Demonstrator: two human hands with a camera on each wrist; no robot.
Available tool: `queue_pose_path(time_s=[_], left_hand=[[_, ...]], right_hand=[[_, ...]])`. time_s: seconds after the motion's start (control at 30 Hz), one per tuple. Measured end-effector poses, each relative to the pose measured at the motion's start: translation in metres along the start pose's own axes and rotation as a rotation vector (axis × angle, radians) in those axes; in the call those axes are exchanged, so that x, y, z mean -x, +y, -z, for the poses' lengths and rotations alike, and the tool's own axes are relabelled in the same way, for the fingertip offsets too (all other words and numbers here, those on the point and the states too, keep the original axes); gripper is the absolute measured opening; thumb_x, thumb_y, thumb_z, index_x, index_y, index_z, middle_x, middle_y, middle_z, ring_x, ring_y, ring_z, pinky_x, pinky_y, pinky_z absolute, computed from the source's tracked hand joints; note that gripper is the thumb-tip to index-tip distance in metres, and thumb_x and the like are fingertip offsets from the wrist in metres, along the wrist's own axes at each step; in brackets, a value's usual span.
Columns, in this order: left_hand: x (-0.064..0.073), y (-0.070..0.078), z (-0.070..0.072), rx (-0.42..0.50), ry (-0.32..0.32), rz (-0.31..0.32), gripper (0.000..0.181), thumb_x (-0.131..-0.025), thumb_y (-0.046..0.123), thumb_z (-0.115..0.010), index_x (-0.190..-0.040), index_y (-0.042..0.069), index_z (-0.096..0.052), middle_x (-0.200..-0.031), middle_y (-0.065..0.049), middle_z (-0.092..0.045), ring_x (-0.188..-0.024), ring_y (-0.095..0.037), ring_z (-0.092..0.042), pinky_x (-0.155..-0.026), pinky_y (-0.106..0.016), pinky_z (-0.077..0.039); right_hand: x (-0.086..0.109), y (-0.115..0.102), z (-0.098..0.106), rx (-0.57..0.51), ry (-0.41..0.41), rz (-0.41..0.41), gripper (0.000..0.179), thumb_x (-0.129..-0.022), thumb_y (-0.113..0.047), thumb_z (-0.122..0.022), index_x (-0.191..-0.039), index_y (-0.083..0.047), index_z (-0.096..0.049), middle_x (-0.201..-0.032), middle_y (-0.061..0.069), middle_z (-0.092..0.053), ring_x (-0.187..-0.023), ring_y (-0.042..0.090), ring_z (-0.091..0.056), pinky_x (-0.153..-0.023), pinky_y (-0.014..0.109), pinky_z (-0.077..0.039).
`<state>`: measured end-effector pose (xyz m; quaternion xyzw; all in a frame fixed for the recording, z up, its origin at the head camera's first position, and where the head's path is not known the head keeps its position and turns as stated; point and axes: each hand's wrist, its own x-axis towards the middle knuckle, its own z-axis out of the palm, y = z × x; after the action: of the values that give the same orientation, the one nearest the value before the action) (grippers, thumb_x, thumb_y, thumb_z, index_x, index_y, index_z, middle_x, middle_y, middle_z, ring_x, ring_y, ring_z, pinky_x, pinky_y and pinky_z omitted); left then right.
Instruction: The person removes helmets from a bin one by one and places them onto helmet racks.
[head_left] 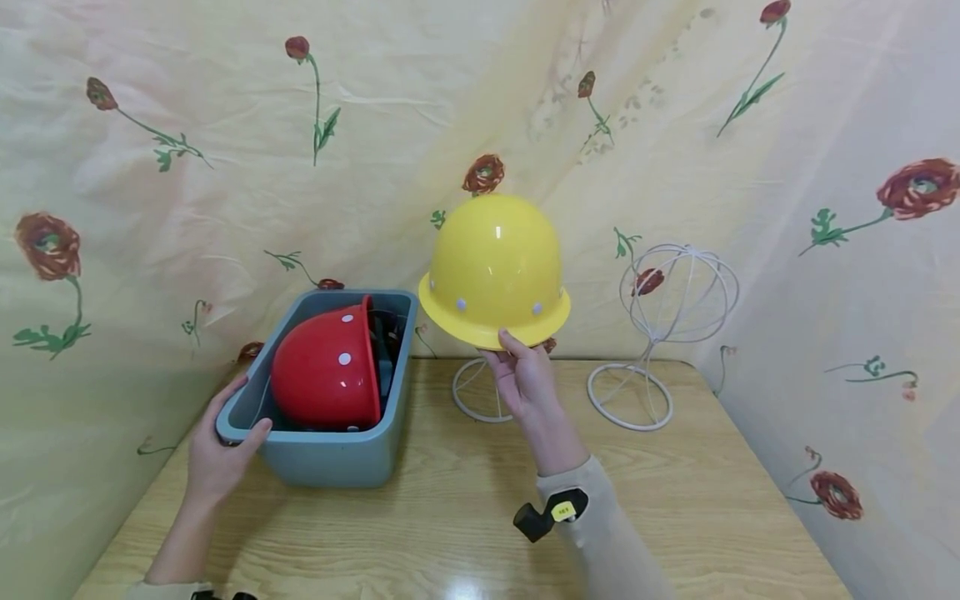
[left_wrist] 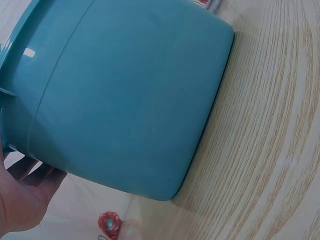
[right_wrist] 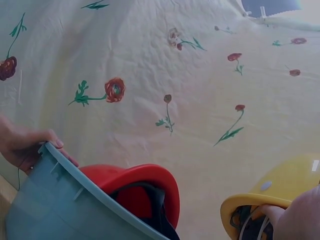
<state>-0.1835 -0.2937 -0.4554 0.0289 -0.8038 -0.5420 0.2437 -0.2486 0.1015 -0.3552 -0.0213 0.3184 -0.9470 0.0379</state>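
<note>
My right hand (head_left: 528, 379) pinches the front brim of a yellow hard hat (head_left: 495, 267), thumb on top and fingers beneath. The hat is upright over a white wire stand, whose base ring (head_left: 480, 417) shows below it. In the right wrist view, pale wire shows inside the yellow hat (right_wrist: 290, 180); whether its weight rests on the stand I cannot tell. My left hand (head_left: 217, 454) grips the near left corner of a blue-grey bin (head_left: 330, 462). A red hard hat (head_left: 322, 367) lies on its side in the bin, dark straps (right_wrist: 157, 200) showing inside it.
A second white wire stand (head_left: 678, 296), with a round cage top and ring base, stands bare on the right of the wooden table (head_left: 465, 508). Flower-printed cloth (head_left: 375, 167) hangs behind the table and along both sides.
</note>
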Motion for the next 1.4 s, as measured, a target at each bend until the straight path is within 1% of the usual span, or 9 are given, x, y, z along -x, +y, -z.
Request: queue_pose_path(time_s=[0.17,0.27,0.33,0.43,0.5,0.6,0.9,1.17,1.4], left_hand=[[0.002,0.001,0.0,0.004,0.002,0.008,0.071,-0.098,0.007,-0.073,-0.162,0.017,-0.045,-0.141,0.027,-0.049,-0.116,0.003,-0.051,-0.089,-0.001,-0.046],[0.003,0.001,0.0,-0.003,0.003,0.022,0.07,-0.098,0.009,-0.073,-0.162,0.019,-0.045,-0.14,0.026,-0.049,-0.115,0.002,-0.051,-0.088,-0.001,-0.046],[0.003,0.001,0.001,-0.004,0.002,0.031,0.07,-0.099,0.01,-0.072,-0.163,0.02,-0.045,-0.14,0.026,-0.049,-0.115,0.002,-0.05,-0.088,-0.001,-0.046],[0.003,0.001,0.001,-0.007,0.004,0.038,0.07,-0.099,0.011,-0.073,-0.163,0.021,-0.044,-0.14,0.027,-0.049,-0.114,0.002,-0.05,-0.087,-0.001,-0.046],[0.004,0.0,0.001,-0.002,0.003,0.038,0.071,-0.099,0.01,-0.073,-0.163,0.02,-0.045,-0.139,0.027,-0.049,-0.114,0.002,-0.051,-0.087,-0.001,-0.047],[0.003,0.0,0.0,0.003,0.005,0.03,0.071,-0.098,0.009,-0.073,-0.162,0.018,-0.045,-0.136,0.027,-0.049,-0.113,0.001,-0.051,-0.087,-0.001,-0.047],[0.002,-0.002,0.002,-0.022,0.019,0.021,0.071,-0.097,0.01,-0.074,-0.162,0.019,-0.045,-0.138,0.028,-0.049,-0.114,0.003,-0.05,-0.087,0.0,-0.045],[0.001,-0.002,0.0,-0.005,0.034,0.004,0.071,-0.096,0.008,-0.074,-0.161,0.017,-0.047,-0.139,0.027,-0.051,-0.114,0.003,-0.05,-0.088,0.0,-0.044],[0.001,-0.001,-0.002,0.007,0.033,0.0,0.071,-0.096,0.005,-0.073,-0.161,0.015,-0.047,-0.14,0.028,-0.05,-0.116,0.002,-0.05,-0.089,0.0,-0.044]], right_hand=[[0.001,0.002,0.002,0.016,0.016,0.0,0.051,-0.111,0.0,-0.04,-0.16,-0.016,-0.036,-0.161,0.007,-0.046,-0.157,0.028,-0.041,-0.117,0.037,-0.048],[0.003,0.003,0.004,0.036,0.021,-0.002,0.047,-0.112,-0.001,-0.042,-0.156,-0.015,-0.04,-0.156,0.005,-0.051,-0.153,0.026,-0.047,-0.116,0.036,-0.049],[0.004,0.004,0.006,0.057,0.027,0.001,0.044,-0.111,-0.001,-0.043,-0.153,-0.015,-0.043,-0.15,0.004,-0.056,-0.144,0.022,-0.057,-0.115,0.034,-0.05],[0.004,0.005,0.009,0.098,0.035,0.011,0.039,-0.112,-0.002,-0.044,-0.148,-0.015,-0.045,-0.136,0.0,-0.064,-0.125,0.014,-0.07,-0.11,0.03,-0.054],[0.004,0.006,0.011,0.11,0.048,0.018,0.036,-0.111,-0.002,-0.046,-0.145,-0.014,-0.047,-0.127,-0.001,-0.069,-0.114,0.011,-0.075,-0.106,0.028,-0.055],[0.002,0.007,0.014,0.121,0.062,0.025,0.031,-0.111,-0.003,-0.048,-0.141,-0.011,-0.049,-0.118,-0.001,-0.074,-0.106,0.01,-0.078,-0.101,0.025,-0.057],[0.0,0.007,0.019,0.193,0.07,0.018,0.028,-0.11,-0.004,-0.053,-0.138,-0.007,-0.051,-0.109,0.0,-0.077,-0.099,0.01,-0.08,-0.094,0.021,-0.059],[0.003,0.004,0.021,0.239,0.064,-0.001,0.035,-0.11,-0.005,-0.051,-0.145,-0.002,-0.049,-0.112,0.001,-0.078,-0.101,0.011,-0.08,-0.097,0.022,-0.058],[0.005,0.003,0.024,0.275,0.037,0.006,0.034,-0.111,-0.007,-0.051,-0.145,-0.002,-0.049,-0.113,-0.001,-0.077,-0.102,0.01,-0.079,-0.097,0.021,-0.058]])
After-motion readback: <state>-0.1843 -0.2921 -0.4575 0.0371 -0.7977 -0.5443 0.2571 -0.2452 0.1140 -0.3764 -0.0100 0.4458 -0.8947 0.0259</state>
